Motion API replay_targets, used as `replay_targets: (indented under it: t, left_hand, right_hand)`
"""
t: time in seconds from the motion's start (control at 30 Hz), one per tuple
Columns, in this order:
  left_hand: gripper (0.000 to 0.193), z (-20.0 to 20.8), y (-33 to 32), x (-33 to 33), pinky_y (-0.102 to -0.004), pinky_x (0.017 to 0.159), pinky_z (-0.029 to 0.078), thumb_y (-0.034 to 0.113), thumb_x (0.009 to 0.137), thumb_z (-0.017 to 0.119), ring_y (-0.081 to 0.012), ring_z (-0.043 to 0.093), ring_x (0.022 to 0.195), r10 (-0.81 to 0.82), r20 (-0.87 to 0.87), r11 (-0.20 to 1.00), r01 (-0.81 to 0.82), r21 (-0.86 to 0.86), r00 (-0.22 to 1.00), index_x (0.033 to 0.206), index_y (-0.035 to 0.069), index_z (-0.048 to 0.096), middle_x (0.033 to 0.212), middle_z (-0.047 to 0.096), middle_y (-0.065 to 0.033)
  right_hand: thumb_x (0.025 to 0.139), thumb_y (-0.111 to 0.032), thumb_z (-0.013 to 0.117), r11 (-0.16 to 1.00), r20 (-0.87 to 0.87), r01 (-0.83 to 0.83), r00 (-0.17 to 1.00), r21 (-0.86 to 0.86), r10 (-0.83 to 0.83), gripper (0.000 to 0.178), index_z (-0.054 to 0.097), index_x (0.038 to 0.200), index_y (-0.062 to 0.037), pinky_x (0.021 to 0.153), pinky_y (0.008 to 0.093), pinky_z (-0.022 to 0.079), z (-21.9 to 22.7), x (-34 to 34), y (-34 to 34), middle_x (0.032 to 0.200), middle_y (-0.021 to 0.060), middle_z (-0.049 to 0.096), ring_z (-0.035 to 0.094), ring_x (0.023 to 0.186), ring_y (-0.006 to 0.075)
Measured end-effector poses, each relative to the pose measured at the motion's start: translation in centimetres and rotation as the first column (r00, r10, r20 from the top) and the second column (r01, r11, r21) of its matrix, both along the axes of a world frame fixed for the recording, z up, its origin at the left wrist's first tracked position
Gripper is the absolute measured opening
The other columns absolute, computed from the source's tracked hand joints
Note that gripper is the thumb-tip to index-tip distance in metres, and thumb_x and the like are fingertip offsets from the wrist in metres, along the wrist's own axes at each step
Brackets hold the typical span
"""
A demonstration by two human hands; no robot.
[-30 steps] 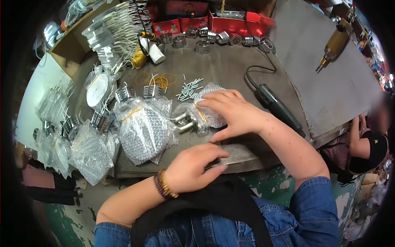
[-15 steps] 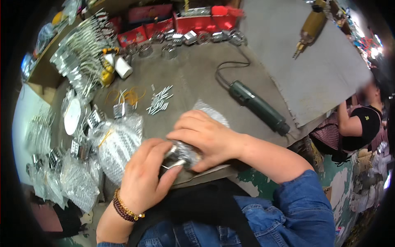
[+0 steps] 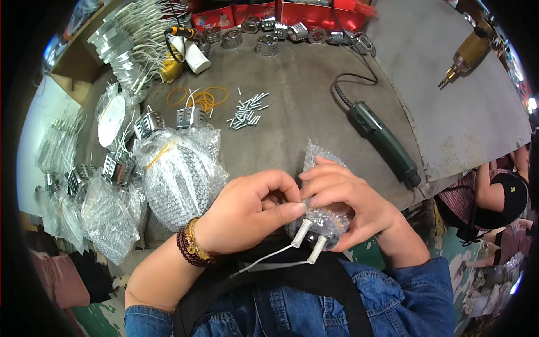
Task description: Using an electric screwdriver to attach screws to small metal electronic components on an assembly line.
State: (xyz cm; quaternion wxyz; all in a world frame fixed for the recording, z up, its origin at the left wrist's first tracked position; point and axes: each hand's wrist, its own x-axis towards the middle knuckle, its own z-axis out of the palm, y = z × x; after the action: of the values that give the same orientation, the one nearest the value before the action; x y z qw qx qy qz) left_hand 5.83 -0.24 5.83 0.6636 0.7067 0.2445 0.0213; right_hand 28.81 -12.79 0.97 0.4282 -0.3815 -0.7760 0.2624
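Near the front edge of the table I hold a bubble-wrapped part (image 3: 328, 223) between both hands. Two white sleeved wires (image 3: 303, 232) stick out of its near end, and thin bare-looking leads trail to the left. My right hand (image 3: 359, 205) curls around the wrapped part from the right. With thumb and fingers pinched, my left hand (image 3: 252, 210) grips the upper left of the wrap; its curled fingertips are partly hidden. Loose bubble wrap (image 3: 321, 154) rises beyond my right fingers. The part inside is mostly covered.
Left of my hands lies a large bubble-wrapped bundle (image 3: 179, 180), with other wrapped pieces (image 3: 109, 216) beside it. Farther back are small screws (image 3: 248, 112), orange rubber bands (image 3: 208, 98) and perforated metal rings (image 3: 267, 45). A corded dark green electric screwdriver (image 3: 384, 143) lies right. A co-worker (image 3: 499, 191) sits far right.
Both hands and the wrapped part have shifted right in the view, as the table scene has too. The part is turned so its two white sleeved wires now show toward me.
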Motion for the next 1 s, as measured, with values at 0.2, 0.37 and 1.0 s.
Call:
replay_targets:
  t: [0.2, 0.37, 1.0]
  left_hand:
    - [0.014, -3.9, -1.2, 2.4, -0.0179, 0.073, 0.042, 0.011, 0.103, 0.063, -0.0009, 0.048, 0.084, 0.099, 0.400, 0.915, 0.075, -0.396, 0.911, 0.112, 0.005, 0.054, 0.099, 0.053, 0.0041]
    - [0.015, -5.6, -1.5, 3.8, -0.0189, 0.074, 0.040, 0.012, 0.104, 0.062, -0.0024, 0.046, 0.085, 0.116, 0.439, 0.946, 0.036, -0.323, 0.891, 0.112, 0.006, 0.052, 0.100, 0.051, 0.0032]
    - [0.034, -4.5, -1.1, 2.8, -0.0372, 0.087, 0.053, -0.011, 0.083, 0.060, -0.0238, 0.065, 0.102, -0.236, 0.210, 0.868, 0.109, 0.484, 0.949, 0.113, 0.004, 0.061, 0.108, 0.061, -0.0108]
  right_hand:
    - [0.069, -0.039, 0.092, 0.990, -0.181, 0.124, 0.974, -0.069, -0.135, 0.065, 0.064, 0.116, -0.0042, 0.111, 0.0492, 0.036, 1.6, -0.6, -2.3, 0.131, 0.0165, 0.059, 0.052, 0.129, 0.0358]
    - [0.082, -0.032, 0.084, 0.912, -0.108, 0.313, 0.930, -0.265, -0.351, 0.036, 0.065, 0.094, -0.0047, 0.108, 0.0462, 0.036, 2.0, -1.6, -3.3, 0.133, 0.0179, 0.057, 0.046, 0.132, 0.0370]
    - [0.090, -0.014, 0.070, 0.796, 0.244, 0.587, 0.801, -0.147, -0.546, 0.018, 0.060, 0.083, -0.0020, 0.103, 0.0397, 0.042, -0.7, 1.3, -2.2, 0.140, 0.0212, 0.058, 0.050, 0.129, 0.0305]
